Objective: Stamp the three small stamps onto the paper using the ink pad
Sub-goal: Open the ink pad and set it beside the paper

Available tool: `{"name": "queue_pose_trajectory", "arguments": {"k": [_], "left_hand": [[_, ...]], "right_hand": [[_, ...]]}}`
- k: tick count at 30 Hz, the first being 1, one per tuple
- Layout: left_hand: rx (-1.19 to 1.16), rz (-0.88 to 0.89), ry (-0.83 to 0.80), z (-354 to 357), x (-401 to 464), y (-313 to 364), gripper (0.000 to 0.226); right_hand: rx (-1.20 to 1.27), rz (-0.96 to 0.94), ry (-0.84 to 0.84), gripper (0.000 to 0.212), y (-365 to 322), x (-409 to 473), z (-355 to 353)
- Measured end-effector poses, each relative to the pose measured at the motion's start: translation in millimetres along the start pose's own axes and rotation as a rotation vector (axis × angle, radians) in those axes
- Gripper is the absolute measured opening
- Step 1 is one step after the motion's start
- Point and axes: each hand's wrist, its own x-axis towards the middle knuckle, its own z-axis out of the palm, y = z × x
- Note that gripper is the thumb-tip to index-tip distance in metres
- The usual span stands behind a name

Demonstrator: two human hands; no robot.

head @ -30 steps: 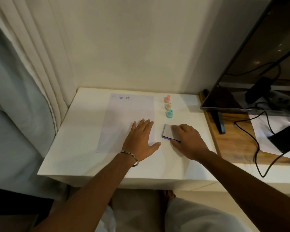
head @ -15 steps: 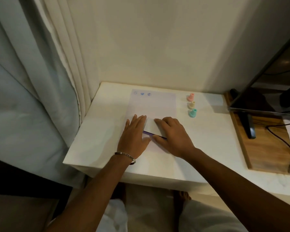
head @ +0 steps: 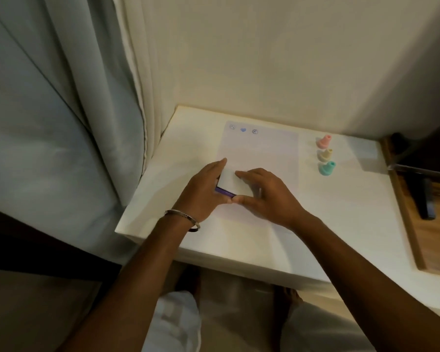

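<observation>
A sheet of paper (head: 264, 151) lies on the white table (head: 341, 224), with three small blue stamp marks (head: 243, 129) along its far edge. The ink pad (head: 229, 182), a small white case with a purple edge, sits over the paper's near left part. My left hand (head: 201, 191) grips its left side and my right hand (head: 262, 194) holds its right side, fingers on the lid and thumb at the near edge. To the right of the paper stand the pink stamp (head: 323, 142), the yellow stamp (head: 325, 155) and the teal stamp (head: 327, 168) in a row.
A curtain (head: 74, 110) hangs at the left, close to the table's left edge. A wooden board (head: 412, 224) with a dark monitor foot (head: 422, 196) lies at the right. The wall runs behind the table.
My right hand slid the ink pad leftward from beside the paper onto it. My left hand, flat on the paper before, now grips the pad's left side. The view swung left.
</observation>
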Motion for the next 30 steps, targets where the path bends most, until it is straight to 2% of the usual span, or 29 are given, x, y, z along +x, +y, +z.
{"name": "queue_pose_trajectory", "arguments": {"k": [10,15,24,27,30], "left_hand": [[-0.191,-0.075,-0.045,-13.0,1.0,1.3,0.083],[-0.32,-0.12,-0.064,-15.5,2.3,-1.0,0.085],[-0.23,-0.07,-0.166,-18.1,2.9,-5.4,0.083],[-0.254,-0.077,-0.18,-20.4,2.7,-4.2,0.081],[-0.282,-0.1,-0.182,-23.9,2.1,-3.5,0.082]], "right_hand": [[0.039,-0.009,0.056,0.057,-3.9,-4.7,6.7],[0.086,0.032,0.017,0.052,0.5,-1.7,6.0],[0.343,0.108,0.006,0.036,1.9,5.3,-2.2],[0.471,0.128,0.005,0.035,-2.0,9.2,-1.6],[0.5,0.214,0.051,0.035,-6.2,19.4,-1.7]]}}
